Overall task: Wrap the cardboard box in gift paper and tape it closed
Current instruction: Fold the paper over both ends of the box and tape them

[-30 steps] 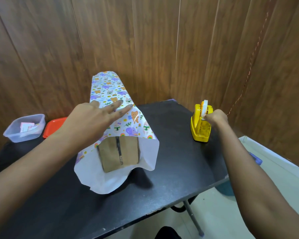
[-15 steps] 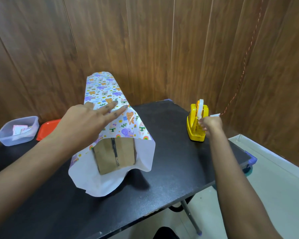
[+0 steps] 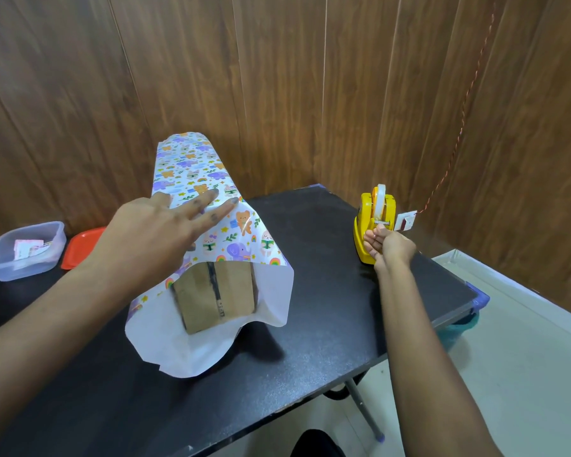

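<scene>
Logging the change first: the right hand (image 3: 388,247) has dropped from the top of the tape roll (image 3: 380,199), where it was a second ago, to the front of the yellow tape dispenser (image 3: 365,225), just below the cutter. Its fingers are curled inward and the thumb points up toward the blade. Whether a tape end is pinched between them I cannot tell, since any strip is too clear to show. The left hand (image 3: 152,239) has not moved: fingers straight and spread, palm down, it presses the gift paper (image 3: 192,166) onto the top of the cardboard box (image 3: 211,295) and grips nothing. The box sits near the middle of the black table (image 3: 310,324) inside a loose tube of paper. Its near end is exposed, white paper sags around it, and the far end of the tube stands up against the wooden wall. I see no tape on the seam. My reading is that the pull-and-tear of the first strip is under way, with the overlap held only by the left palm, so that hand must stay until the strip lands. Both open ends are unfolded, so most of the task remains. A clear plastic tub (image 3: 0,262) and a red lid (image 3: 80,245) sit at the far left. A small tag (image 3: 404,222) on a red string hangs just beside the dispenser.
</scene>
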{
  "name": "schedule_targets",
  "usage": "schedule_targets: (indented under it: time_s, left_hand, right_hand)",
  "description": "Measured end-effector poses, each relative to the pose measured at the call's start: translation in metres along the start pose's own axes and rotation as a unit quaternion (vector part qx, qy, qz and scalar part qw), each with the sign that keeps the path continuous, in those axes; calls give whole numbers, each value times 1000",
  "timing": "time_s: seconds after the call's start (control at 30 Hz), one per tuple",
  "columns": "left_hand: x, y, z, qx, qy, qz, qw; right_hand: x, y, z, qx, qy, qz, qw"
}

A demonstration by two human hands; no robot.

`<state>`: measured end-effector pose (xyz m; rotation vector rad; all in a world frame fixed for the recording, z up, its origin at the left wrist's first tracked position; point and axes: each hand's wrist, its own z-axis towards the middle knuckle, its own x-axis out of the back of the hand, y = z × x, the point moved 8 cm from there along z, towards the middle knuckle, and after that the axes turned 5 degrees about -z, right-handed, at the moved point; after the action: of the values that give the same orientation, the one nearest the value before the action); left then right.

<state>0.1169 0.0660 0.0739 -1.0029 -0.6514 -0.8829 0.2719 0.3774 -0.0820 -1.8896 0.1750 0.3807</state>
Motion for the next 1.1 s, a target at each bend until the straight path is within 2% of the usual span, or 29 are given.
schedule_targets:
  time_s: [0.13,0.3,0.37,0.43,0.53,0.6,0.7,0.8,0.93,1.1]
  left_hand:
    - [1,0,-1,0,15,-2,1000]
    - [2,0,1,7,23,30,999]
    - [3,0,1,10,32,42,999]
    - [7,1,1,7,43,53,998]
    - [8,3,1,3,59,86,995]
    - [7,3,0,18,72,107,991]
    - [4,5,0,38,87,143,985]
    - [5,9,0,55,98,163,980]
    - [4,10,1,66,101,175,977]
    - [4,10,0,64,106,177,976]
  right_hand:
    - [-6,9,-2,-36,-30,82,996]
    - [-5,23,-2,-93,-24,149,984]
    - [-5,37,-10,-120,-47,180,975]
    - [-10,34,-17,-104,-79,203,970]
    - [-28,-1,-36,-16,-147,148,978]
    - [-43,-35,-66,67,-211,100,970]
    - [-61,-68,-143,181,-313,10,932]
    - [-73,-54,-216,237,-391,-71,887]
    - [-92,11,-257,222,-422,-162,864]
    - [-111,59,-244,216,-357,-219,882]
